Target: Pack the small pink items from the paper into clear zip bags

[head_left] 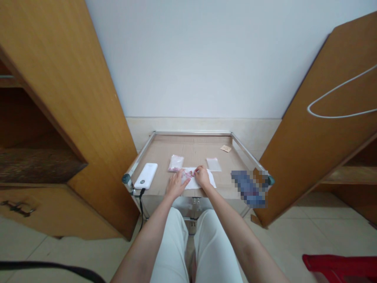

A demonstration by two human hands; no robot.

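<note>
Your work looked unfinished: your right hand (202, 177) pinched a small pinkish item (191, 173) over the white sheet (211, 181) on the table (194, 147); your left hand (176, 184) lay beside it, grip unclear.

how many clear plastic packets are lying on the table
2: a left packet just beyond the left hand, and a right packet beyond the right hand and to its right. More may be hidden under the hands.

We seem to be in a home
We see a wooden cabinet (88, 129) at left, a second cabinet (312, 141) at right, a white wall (194, 59) at upper centre, pale floor tiles (59, 251) at lower left.
</note>
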